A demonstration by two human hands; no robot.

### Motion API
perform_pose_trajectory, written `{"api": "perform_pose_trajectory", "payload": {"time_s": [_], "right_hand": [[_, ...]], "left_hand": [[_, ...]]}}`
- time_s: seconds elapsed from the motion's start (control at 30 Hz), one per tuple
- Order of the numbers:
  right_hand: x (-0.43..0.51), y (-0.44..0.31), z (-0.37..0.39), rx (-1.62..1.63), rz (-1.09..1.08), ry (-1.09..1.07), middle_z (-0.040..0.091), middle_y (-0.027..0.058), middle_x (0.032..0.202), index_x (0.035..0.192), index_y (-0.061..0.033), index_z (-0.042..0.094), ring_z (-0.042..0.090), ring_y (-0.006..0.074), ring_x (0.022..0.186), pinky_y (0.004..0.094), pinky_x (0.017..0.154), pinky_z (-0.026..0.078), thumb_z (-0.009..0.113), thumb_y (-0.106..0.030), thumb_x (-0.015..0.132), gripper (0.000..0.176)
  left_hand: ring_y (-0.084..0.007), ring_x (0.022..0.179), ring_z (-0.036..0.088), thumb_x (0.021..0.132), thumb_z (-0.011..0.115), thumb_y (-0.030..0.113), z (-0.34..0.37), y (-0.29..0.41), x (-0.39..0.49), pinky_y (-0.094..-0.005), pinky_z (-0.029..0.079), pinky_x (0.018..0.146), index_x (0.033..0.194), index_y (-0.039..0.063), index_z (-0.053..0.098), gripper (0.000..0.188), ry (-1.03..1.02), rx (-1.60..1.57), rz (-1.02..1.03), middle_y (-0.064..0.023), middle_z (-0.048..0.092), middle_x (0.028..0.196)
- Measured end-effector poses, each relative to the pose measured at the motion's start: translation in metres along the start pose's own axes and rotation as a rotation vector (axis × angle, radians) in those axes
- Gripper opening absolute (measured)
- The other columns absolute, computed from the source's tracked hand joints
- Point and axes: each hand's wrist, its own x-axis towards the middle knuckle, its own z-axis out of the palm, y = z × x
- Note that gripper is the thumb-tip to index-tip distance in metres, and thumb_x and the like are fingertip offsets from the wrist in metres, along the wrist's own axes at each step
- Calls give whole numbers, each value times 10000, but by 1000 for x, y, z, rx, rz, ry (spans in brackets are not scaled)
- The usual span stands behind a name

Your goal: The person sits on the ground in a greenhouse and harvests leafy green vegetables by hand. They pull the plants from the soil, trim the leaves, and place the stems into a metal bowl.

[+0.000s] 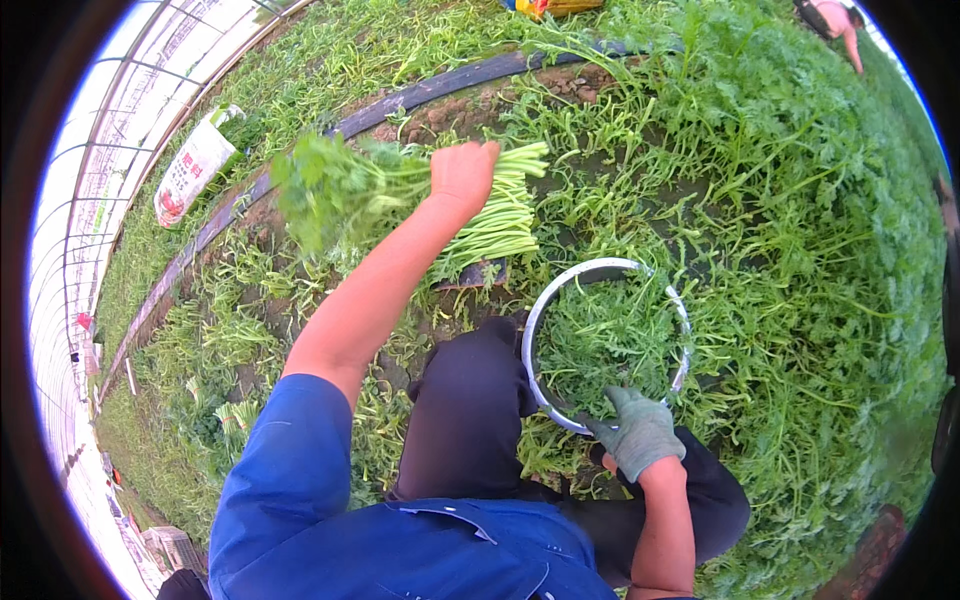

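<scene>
Bare and closed, my left hand (463, 174) grips a bunch of leafy green stems (523, 159), its leaves blurred to the left and its pale cut ends to the right. Just below that hand lies a pile of similar stems (499, 225) with the ends lined up, on a dark flat piece (472, 275) that is mostly hidden. In front of my knees stands a round tub with a pale rim (534, 330), holding loose feathery greens (607, 334). My right hand (640, 433), in a grey-green glove, rests at the tub's near rim with thumb and fingers apart; no held thing shows.
Tall leafy plants (817, 225) grow thickly on the right. A dark strip (450, 81) curves across the ground beyond the pile. A white printed sack (196, 169) lies at the upper left. Tied bunches (237, 417) lie at the lower left. Another person (832, 19) is at the upper right.
</scene>
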Motion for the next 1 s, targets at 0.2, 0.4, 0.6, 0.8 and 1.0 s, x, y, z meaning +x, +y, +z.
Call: {"api": "perform_pose_trajectory", "payload": {"time_s": [0.2,0.4,0.6,0.8,1.0], "right_hand": [[5,8,6,19,-22,-88,637,190,1195,1271,-37,574,627,372,1056,441,916,496,718,-356,839,556],[10,14,11,16,-28,-80,651,174,1123,1260,-60,571,646,352,991,443,855,505,711,-359,846,529],[15,14,16,33,-55,-95,662,150,1008,1239,-59,585,651,337,905,444,807,498,726,-357,832,524],[18,17,21,40,-48,-106,666,138,979,1238,-61,588,650,330,892,436,809,498,725,-361,833,523],[21,18,24,18,13,-183,663,140,1024,1259,-65,581,648,336,914,444,829,497,712,-359,847,524]], "left_hand": [[-327,782,678,802,627,146,121,-41,-43,-449,518,652,920,116,615,123,-151,-7,-20,-116,675,823],[-339,794,659,702,706,130,130,-51,-61,-465,512,657,936,132,593,260,-66,-185,159,-110,654,825],[-332,749,648,761,586,66,91,-39,-34,-453,490,620,915,135,617,171,-79,-46,134,-114,626,784],[-308,833,620,723,732,156,116,-45,-27,-459,447,703,980,149,612,284,65,-106,164,-81,605,844],[-318,1035,558,646,843,233,121,-46,-41,-442,428,903,1174,87,593,602,12,-216,107,-112,593,1080]]}}
